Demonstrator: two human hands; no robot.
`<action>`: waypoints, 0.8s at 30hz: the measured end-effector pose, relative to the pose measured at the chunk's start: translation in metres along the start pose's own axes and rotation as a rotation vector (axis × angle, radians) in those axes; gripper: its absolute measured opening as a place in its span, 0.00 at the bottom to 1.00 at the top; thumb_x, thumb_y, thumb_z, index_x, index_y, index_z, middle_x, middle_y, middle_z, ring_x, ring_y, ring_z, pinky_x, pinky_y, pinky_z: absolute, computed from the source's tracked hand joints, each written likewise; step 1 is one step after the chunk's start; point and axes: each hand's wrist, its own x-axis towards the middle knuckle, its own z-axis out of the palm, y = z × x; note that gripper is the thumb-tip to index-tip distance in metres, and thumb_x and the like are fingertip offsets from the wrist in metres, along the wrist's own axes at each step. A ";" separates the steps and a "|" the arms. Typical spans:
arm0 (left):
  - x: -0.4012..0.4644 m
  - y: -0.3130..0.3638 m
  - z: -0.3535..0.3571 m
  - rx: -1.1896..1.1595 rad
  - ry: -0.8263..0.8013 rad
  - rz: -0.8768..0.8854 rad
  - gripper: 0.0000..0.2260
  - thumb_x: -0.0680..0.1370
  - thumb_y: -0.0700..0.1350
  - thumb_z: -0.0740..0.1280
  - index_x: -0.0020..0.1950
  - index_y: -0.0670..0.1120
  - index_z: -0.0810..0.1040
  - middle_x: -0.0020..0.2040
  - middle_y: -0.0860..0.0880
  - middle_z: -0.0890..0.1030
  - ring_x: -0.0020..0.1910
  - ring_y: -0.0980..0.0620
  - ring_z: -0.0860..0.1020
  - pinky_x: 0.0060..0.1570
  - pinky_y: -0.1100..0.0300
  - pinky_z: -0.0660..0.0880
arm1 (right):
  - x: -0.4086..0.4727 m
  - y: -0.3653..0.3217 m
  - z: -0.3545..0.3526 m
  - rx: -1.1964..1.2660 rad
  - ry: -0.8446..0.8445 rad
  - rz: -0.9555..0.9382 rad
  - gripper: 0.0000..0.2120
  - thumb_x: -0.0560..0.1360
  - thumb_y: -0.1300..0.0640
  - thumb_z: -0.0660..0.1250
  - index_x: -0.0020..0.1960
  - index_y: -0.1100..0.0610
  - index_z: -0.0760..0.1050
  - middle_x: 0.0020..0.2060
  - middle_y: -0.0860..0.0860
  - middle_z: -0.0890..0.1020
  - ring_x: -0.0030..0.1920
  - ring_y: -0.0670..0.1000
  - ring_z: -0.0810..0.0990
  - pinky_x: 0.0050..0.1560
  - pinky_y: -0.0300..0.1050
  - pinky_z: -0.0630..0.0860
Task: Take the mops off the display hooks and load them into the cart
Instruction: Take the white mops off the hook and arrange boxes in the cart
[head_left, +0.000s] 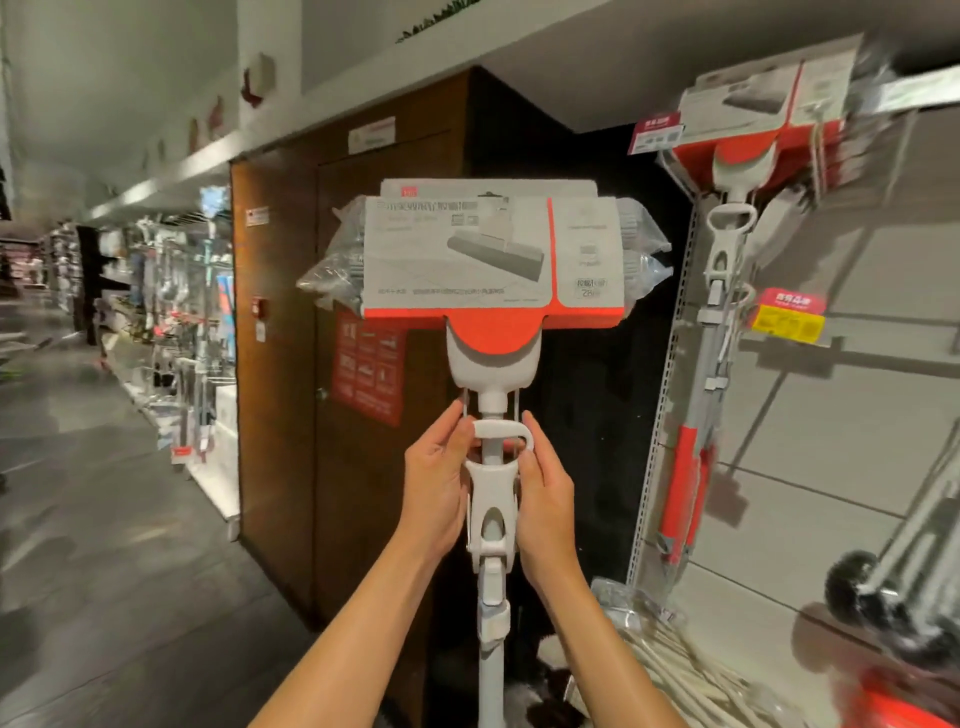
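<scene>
Between the dark wood door and the white display wall, a person holds one sponge mop (491, 332) upright, head up, clear of the rack. Left hand (434, 486) and right hand (543, 493) sit on either side of the white squeeze lever (493, 488) just below the head; each grip is curled round that lever, fingers pinching near the loop at its top. Mop head is wrapped in plastic w/ a grey-and-orange card sleeve (491, 249).

Progress, as I judge it: this mop is off its hook but not yet loaded. No cart basket clearly in view; wheels and metal frame (883, 566) at lower right may be part of it, can't tell. Pale handles (691, 670) lie slanted low right, maybe mops already put down, too blurred to be sure.

Left to do: at least one more boxed mop (737, 171) hangs on the display hooks at upper right, handle down along the wall, price tags (789, 314) beside it. So prob. early-to-mid task.
</scene>
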 end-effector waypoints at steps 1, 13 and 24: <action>0.005 0.001 0.004 0.016 -0.013 0.002 0.19 0.76 0.46 0.67 0.67 0.49 0.76 0.63 0.44 0.82 0.61 0.46 0.81 0.61 0.48 0.77 | 0.003 -0.001 0.000 -0.002 0.041 -0.025 0.18 0.85 0.57 0.57 0.73 0.44 0.68 0.69 0.46 0.76 0.67 0.42 0.75 0.69 0.46 0.73; 0.012 0.002 0.041 0.261 -0.350 0.235 0.24 0.84 0.51 0.56 0.74 0.72 0.50 0.64 0.80 0.67 0.65 0.75 0.69 0.60 0.74 0.70 | 0.032 -0.072 -0.007 -0.051 0.297 -0.269 0.17 0.85 0.61 0.57 0.72 0.51 0.70 0.56 0.43 0.84 0.57 0.42 0.82 0.56 0.37 0.79; 0.015 -0.009 0.087 0.344 -0.442 0.240 0.27 0.87 0.44 0.52 0.76 0.62 0.38 0.42 0.86 0.69 0.41 0.81 0.72 0.43 0.79 0.70 | 0.071 -0.104 -0.029 -0.079 0.448 -0.301 0.15 0.84 0.61 0.59 0.65 0.47 0.77 0.58 0.47 0.84 0.59 0.48 0.83 0.62 0.59 0.78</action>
